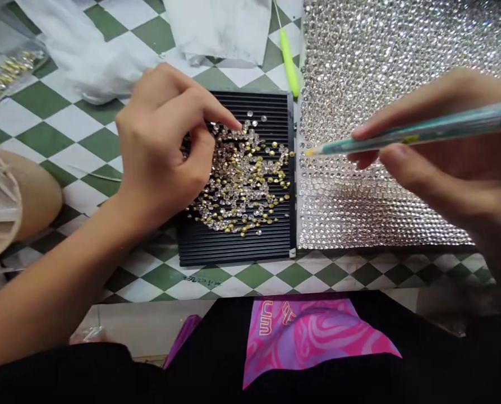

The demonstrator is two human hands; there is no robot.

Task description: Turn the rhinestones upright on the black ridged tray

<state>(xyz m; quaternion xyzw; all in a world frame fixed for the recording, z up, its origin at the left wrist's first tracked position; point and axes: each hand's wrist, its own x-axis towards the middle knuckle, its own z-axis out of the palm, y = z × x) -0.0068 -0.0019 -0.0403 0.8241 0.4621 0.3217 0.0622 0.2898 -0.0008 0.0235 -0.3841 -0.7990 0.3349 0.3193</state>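
Observation:
A black ridged tray lies on the green-and-white checked table and holds a heap of small clear and gold-backed rhinestones. My left hand rests over the tray's left part, index finger stretched out and touching the stones at the heap's top, the other fingers curled. My right hand pinches a teal pen-like applicator. Its yellow tip hovers at the left edge of a sheet covered in rhinestones, right of the tray.
A green pen-like tool lies behind the tray. White plastic bags sit at the back, and a clear bag of gold stones at the far left. A tan rounded object lies at the left. Pink-patterned fabric covers my lap.

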